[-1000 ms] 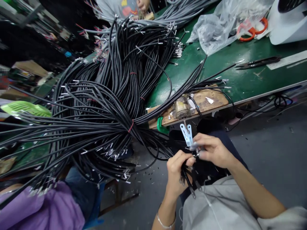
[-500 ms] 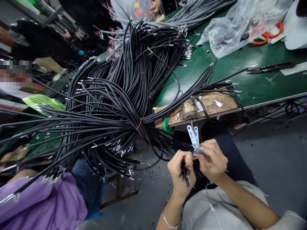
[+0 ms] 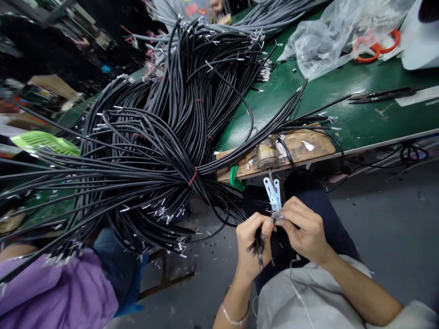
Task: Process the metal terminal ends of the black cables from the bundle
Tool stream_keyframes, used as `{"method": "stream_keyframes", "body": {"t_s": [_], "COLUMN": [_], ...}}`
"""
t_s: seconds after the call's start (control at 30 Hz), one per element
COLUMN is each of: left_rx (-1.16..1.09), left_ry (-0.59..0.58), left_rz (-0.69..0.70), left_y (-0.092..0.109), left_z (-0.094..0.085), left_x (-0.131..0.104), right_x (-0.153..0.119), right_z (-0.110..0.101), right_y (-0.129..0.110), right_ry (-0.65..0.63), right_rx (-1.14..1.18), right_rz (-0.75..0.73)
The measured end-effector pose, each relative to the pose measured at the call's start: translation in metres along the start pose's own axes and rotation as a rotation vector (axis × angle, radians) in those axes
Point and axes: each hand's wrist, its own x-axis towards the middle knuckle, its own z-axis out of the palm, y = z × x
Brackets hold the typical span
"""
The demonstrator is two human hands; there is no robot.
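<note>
My left hand [image 3: 253, 242] is closed around several dark cable ends [image 3: 259, 251] that stick out below its fingers. Close beside it, fingertips nearly touching, my right hand [image 3: 303, 226] pinches a small grey piece [image 3: 277, 216] whose shape is partly hidden. Just above the fingertips, a light-blue clothespin [image 3: 273, 194] hangs from a metal rod under a taped cylinder [image 3: 267, 154]. That cylinder sits on a wooden board [image 3: 302, 144] at the table edge. Left of my hands lies a large pile of black cables [image 3: 178, 151], with a red tie [image 3: 193, 176] round one bundle.
On the green table [image 3: 360, 121] lie orange-handled scissors [image 3: 376, 47], a clear plastic bag [image 3: 318, 45] and dark pliers [image 3: 387, 96]. A green clamp [image 3: 236, 178] grips the board. At lower left is a person in purple [image 3: 68, 292]; another person's hand [image 3: 217, 5] shows at the top.
The whole view has shifted slightly, so the table and cables appear a little further left. My hands stay together below the clothespin, and the grey piece at my right fingertips has turned a little.
</note>
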Motion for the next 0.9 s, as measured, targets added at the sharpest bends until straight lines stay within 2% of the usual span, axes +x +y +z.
{"method": "stream_keyframes", "body": {"t_s": [0.07,0.13,0.23,0.3,0.37,0.43,0.57,0.63,0.73,0.9], "left_rx": [-0.061,-0.169,-0.269,-0.268,-0.251,-0.235,-0.272,-0.329,-0.397,-0.327], "left_ry": [-0.112,-0.177,-0.139,-0.094,-0.054,-0.004,0.054,0.096,0.193,0.177], "left_rz": [0.047,0.133,0.207,0.203,0.191,0.175,0.163,0.182,0.193,0.127], "left_y": [0.000,-0.002,-0.005,-0.005,-0.004,-0.002,-0.001,-0.003,-0.006,-0.003], "left_z": [-0.008,-0.014,-0.014,-0.010,-0.005,0.000,0.003,0.004,0.006,0.009], "left_x": [0.004,0.007,0.009,0.009,0.008,0.006,0.004,0.003,0.004,0.011], "right_x": [0.001,0.000,-0.001,0.003,0.012,0.025,0.054,0.063,0.068,0.060], "right_z": [-0.003,-0.003,-0.002,-0.006,-0.014,-0.022,-0.029,-0.024,-0.010,0.008], "right_y": [0.000,0.001,0.006,0.009,0.013,0.015,0.009,0.003,-0.001,0.001], "right_ry": [-0.095,-0.202,-0.328,-0.398,-0.431,-0.362,-0.082,-0.091,-0.152,-0.011], "right_rx": [0.134,0.435,0.808,0.828,0.743,0.643,0.326,0.229,0.386,0.824], "right_rz": [0.054,0.215,0.525,0.671,0.731,0.740,0.637,0.590,0.628,0.732]}}
